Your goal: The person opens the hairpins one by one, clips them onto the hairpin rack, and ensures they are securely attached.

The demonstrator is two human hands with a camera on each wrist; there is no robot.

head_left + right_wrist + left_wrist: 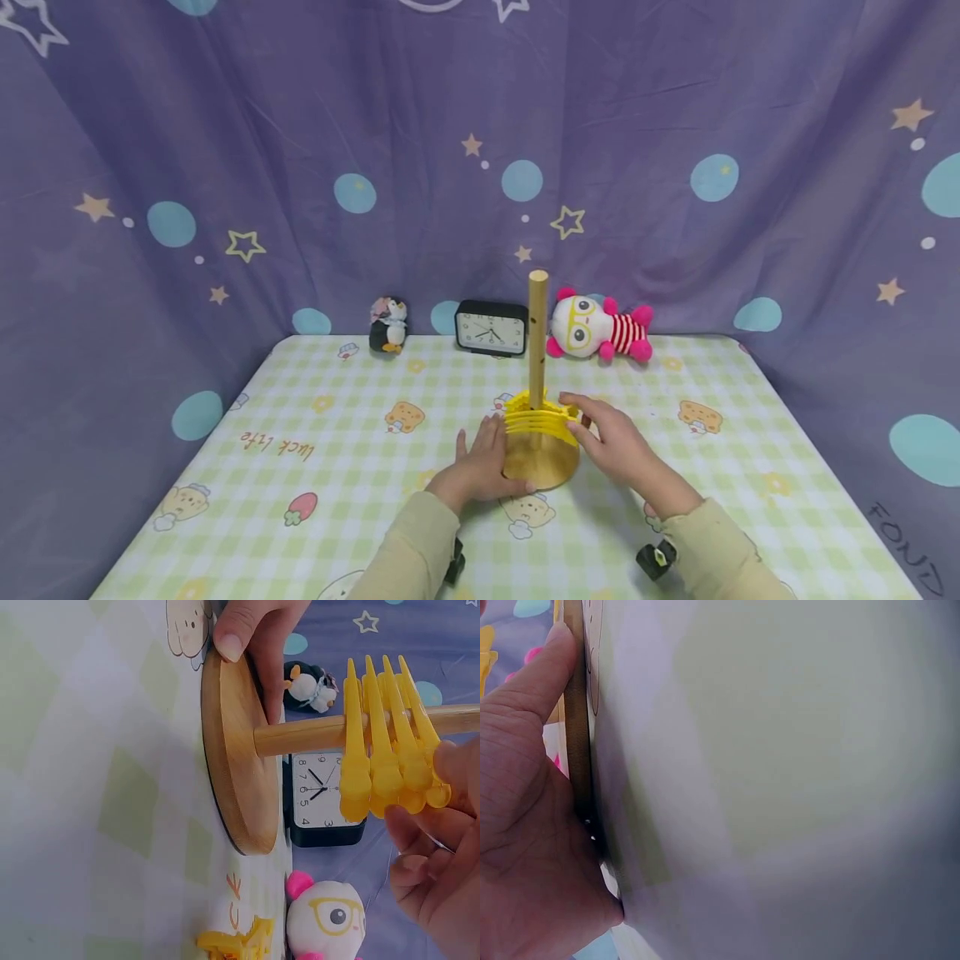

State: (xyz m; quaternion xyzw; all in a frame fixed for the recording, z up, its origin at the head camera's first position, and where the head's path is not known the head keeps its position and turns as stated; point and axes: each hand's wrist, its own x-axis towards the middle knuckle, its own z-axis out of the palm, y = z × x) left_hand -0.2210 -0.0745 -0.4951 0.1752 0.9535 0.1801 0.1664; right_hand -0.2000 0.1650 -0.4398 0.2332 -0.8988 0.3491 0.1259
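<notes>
A wooden stand (537, 350) with a round base and an upright post is on the table. Low around the post sits a yellow plastic claw clip (540, 427); its tapered prongs cross the post in the right wrist view. My right hand (618, 442) pinches the clip (386, 761) between thumb and fingers at its right end. My left hand (483, 471) holds the round base (240, 765) from the left, thumb along the front rim and fingers along the side. Part of another yellow piece (236, 945) shows at the bottom of the right wrist view.
Along the back of the table stand a penguin toy (388, 327), a black-framed clock (491, 327) and a pink-and-white plush toy (596, 325). A checked cloth (337, 517) covers the table. Behind it hangs a purple curtain (420, 125).
</notes>
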